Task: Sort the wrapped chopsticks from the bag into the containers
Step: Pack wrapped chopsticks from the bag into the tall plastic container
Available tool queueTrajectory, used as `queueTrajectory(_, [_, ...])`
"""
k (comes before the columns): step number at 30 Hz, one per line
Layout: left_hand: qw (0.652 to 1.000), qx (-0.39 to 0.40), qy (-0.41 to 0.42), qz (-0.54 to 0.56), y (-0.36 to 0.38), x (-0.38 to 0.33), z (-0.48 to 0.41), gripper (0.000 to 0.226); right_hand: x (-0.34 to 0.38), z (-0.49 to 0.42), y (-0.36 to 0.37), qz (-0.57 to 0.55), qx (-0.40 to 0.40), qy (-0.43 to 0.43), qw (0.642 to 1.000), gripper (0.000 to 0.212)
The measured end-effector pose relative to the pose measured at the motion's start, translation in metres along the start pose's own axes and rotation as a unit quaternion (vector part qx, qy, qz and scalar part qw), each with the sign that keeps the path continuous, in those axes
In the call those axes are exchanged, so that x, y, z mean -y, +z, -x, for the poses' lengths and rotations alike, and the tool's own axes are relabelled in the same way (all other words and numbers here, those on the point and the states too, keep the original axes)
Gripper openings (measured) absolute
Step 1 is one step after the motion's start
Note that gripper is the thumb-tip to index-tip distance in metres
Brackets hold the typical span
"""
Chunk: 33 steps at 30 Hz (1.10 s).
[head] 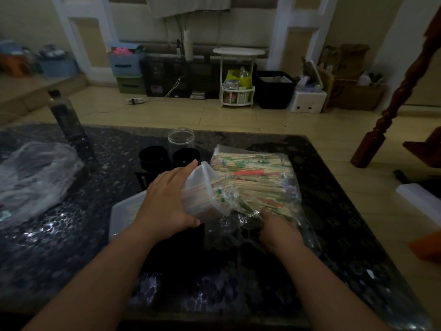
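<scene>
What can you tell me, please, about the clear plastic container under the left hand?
The container is a translucent, rectangular plastic tub with a rimmed mouth. It lies tipped on its side, mouth facing right against the open bag of wrapped chopsticks. Several chopsticks show through its wall. The left hand grips it from above, thumb on the near side.

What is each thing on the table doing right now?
Bag: lying flat, full of chopsticks.
Plastic box: tipped sideways, some chopsticks inside.
Left hand: holds the plastic box.
Right hand: at the bag's near end, fingers hidden.
Clear jar: upright, lidless.
Bottle: upright, capped.
</scene>
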State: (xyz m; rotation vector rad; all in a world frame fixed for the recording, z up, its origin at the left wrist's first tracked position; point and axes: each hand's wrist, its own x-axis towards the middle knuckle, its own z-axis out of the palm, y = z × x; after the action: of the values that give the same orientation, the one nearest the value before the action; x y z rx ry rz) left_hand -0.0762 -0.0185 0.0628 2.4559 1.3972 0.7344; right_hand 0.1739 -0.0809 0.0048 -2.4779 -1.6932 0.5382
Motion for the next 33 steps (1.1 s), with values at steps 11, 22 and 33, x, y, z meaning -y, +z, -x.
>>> queueTrajectory(11, [1.0,-0.001,-0.003,0.001,-0.001,-0.002,0.001,0.127,0.013,0.021,-0.029,0.093,0.058,-0.039,0.993,0.031])
queueTrajectory(22, [1.0,-0.018,0.006,0.007,-0.001,0.005,0.001,0.124,0.032,0.056,-0.091,0.12,-0.076,-0.185,0.972,0.036])
queueTrajectory(33, [1.0,0.003,0.005,0.021,-0.002,0.006,0.002,0.121,0.029,0.039,-0.071,-0.004,-0.436,-0.273,0.858,0.029])
